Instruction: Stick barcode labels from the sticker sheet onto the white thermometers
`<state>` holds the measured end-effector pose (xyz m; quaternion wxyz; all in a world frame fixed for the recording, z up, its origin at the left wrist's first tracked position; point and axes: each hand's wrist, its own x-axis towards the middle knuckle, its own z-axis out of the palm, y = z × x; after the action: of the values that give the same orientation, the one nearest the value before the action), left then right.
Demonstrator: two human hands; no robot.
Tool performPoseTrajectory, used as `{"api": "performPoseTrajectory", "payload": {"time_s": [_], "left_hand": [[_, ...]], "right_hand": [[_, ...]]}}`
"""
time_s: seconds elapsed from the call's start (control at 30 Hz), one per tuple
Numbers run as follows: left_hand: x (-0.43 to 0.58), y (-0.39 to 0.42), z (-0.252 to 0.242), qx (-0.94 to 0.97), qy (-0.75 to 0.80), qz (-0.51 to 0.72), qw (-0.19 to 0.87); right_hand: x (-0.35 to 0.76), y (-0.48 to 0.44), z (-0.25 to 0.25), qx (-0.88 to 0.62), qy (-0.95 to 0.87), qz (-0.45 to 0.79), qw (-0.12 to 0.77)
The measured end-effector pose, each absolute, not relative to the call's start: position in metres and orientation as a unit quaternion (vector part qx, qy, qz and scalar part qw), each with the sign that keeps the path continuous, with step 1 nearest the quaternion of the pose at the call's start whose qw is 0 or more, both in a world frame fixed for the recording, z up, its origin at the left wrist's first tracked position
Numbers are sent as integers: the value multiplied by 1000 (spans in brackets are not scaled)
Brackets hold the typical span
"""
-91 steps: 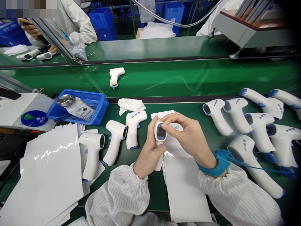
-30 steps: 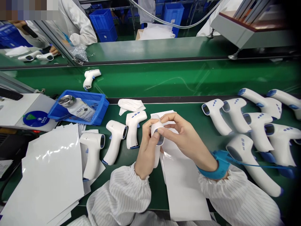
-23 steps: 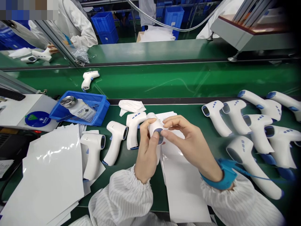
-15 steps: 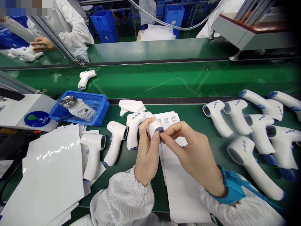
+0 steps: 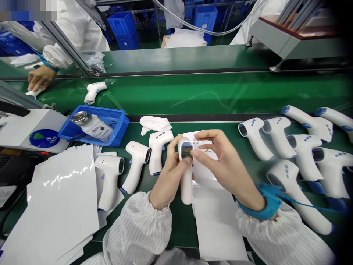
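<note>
A white infrared thermometer is upright in my left hand, its display facing me. The left thumb lies over the lower part of the display, and the fingers wrap round behind it. My right hand is on the right side of the thermometer, its thumb tip at the edge of the display. Its other fingers are spread and curved above printed white sheets. To the left, more thermometers lie on the green table, the closest being a thermometer with blue buttons.
Several thermometers lie at the right. On the left are glossy white sheets and a blue tray holding a metal-capped bottle. Behind runs a green conveyor with one thermometer. A co-worker's hand reaches onto it.
The held thermometer has swung upright, so its display and handle now show. My right fingers have parted from their pinch at the display. The conveyor's thermometer has shifted left; the co-worker's hand has come forward.
</note>
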<state>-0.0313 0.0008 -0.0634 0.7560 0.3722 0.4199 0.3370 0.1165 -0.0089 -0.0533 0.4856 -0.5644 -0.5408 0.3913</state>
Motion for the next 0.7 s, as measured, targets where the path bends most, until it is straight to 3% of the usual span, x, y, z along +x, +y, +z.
{"api": "performPoseTrajectory", "payload": {"time_s": [0.1,0.23,0.4,0.47,0.57,0.7], "left_hand": [[-32,-2,-64,449,392,333,731],[-27,-8,-65,517,390,346,679],[-24,-10,-65,439,410,359,714],[-23,-9,-66,380,424,402,717],[-22,-7,-70,330,418,425,732],[-26,-4,-78,464,445,387,661]], "right_hand": [[113,-5,-59,-525,-612,383,450],[112,1,-60,-528,-587,353,502],[112,-8,-64,-598,-479,340,545],[109,-21,-67,-602,-474,414,492],[107,-33,-71,-571,-543,515,338],[120,12,-76,-626,-614,421,234]]}}
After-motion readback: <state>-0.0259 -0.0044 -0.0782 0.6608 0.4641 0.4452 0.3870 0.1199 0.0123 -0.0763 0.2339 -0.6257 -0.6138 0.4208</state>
